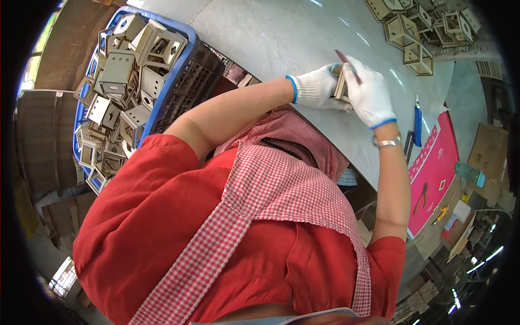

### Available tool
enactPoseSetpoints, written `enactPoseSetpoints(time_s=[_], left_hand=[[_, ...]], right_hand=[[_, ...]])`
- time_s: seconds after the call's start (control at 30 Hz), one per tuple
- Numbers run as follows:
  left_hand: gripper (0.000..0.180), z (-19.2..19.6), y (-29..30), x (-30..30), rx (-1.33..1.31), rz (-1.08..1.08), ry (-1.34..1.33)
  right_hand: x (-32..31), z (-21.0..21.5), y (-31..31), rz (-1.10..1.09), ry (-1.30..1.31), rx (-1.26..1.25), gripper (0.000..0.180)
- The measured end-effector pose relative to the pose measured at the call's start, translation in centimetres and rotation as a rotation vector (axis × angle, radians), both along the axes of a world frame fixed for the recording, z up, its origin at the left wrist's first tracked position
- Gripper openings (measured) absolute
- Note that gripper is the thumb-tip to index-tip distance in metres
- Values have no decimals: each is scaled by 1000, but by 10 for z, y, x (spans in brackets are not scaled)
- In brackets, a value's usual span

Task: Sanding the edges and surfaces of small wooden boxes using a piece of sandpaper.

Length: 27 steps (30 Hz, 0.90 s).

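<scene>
White-gloved handwork: small wooden box frame [340, 89] with thin reddish-brown strip [341, 56]

Head view. Reference landmark: pink printed sheet [441, 146], at the right of the pale worktable [271, 32].

Handling, as judged: left gloved hand [317, 88] best used as a cradle, firm but not squeezing the thin walls; right gloved hand [370, 92] best kept light, guiding the strip along an edge, left fingertips clear of its path.

Fingers: left, curled around the frame and pinching its side; right, bent and pressed together, pinching the strip. Some fingertips hidden; whether the right ones also touch the frame cannot be told.

Position: frame held over the worktable, left of and beyond the sheet.

Appearance: pale tan, flat thin panels, apparently plywood, open gap between; largely covered by gloves.

Associated items: blue plastic crate [188, 46] heaped with similar box frames [116, 73], well left of the sheet; pile of frames [403, 31], beyond it; blue-handled pointed tool [417, 127], just beside its left edge; pliers [421, 199], lying on it.
</scene>
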State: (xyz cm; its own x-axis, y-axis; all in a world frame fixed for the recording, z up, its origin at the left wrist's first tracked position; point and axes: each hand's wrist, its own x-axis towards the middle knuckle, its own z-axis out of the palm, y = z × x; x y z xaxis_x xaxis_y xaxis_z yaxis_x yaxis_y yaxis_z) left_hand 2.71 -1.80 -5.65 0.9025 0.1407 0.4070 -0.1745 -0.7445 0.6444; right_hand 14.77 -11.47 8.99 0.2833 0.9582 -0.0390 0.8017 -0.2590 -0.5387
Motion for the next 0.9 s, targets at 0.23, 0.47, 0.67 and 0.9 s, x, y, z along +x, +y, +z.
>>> enactPoseSetpoints(time_s=[0.23,0.47,0.67,0.9], left_hand=[[27,4,1,2,49,-31,11],[26,12,2,4,160,-58,296],[24,-12,-4,12,222,2,196],[22,-29,-8,13,261,133,-145]], right_hand=[[-17,-59,-14,57,-574,258,31],[-71,-37,-18,139,-259,518,37],[-70,-33,-15,37,-253,492,39],[-35,-66,-28,111,-659,495,31]])
